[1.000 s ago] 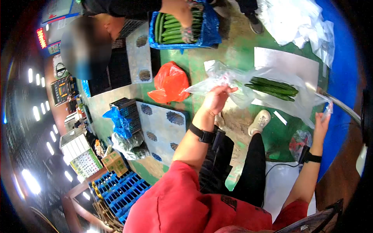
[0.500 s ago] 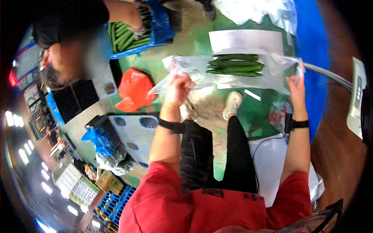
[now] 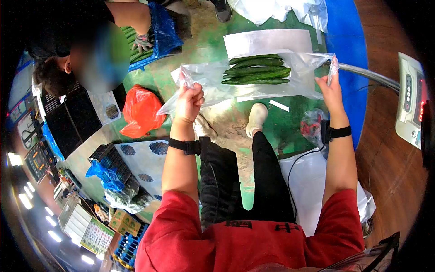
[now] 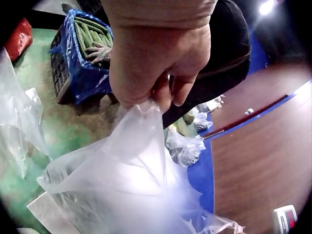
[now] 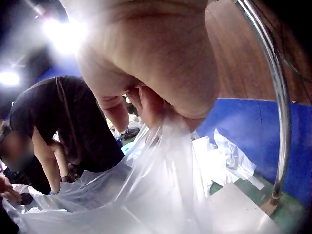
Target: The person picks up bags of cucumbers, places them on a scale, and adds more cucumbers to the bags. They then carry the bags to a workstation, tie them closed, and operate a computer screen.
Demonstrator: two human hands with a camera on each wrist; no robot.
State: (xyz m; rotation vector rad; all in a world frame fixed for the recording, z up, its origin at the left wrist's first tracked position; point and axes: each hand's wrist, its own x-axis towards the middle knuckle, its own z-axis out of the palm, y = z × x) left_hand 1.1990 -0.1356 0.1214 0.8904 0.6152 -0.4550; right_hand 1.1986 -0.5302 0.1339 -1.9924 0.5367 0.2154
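Observation:
A clear plastic bag (image 3: 301, 72) is stretched sideways between two hands, with several dark green cucumbers (image 3: 258, 71) lying side by side in it. My left hand (image 3: 189, 102) pinches the bag's left end; in the left wrist view the left hand (image 4: 158, 63) has its fingertips curled on the gathered plastic (image 4: 141, 161). At the other end my right hand (image 3: 333, 93) grips a twisted corner, and in the right wrist view the right hand (image 5: 151, 68) pinches the plastic (image 5: 165, 165) between thumb and fingers. The cucumbers cannot be made out in either wrist view.
A person reaches into a blue-lined crate (image 3: 165, 34) of cucumbers at upper left. An orange-red bag (image 3: 142, 111) lies on the green floor. Beyond the held bag is a white board (image 3: 267, 41). A metal rail (image 3: 371, 76) and a scale (image 3: 410, 99) are at right.
The head view has swung so the scene shifts left and the scale shows more. Both hands keep hold of the bag, which now hangs more level, with the cucumbers lying nearly horizontal.

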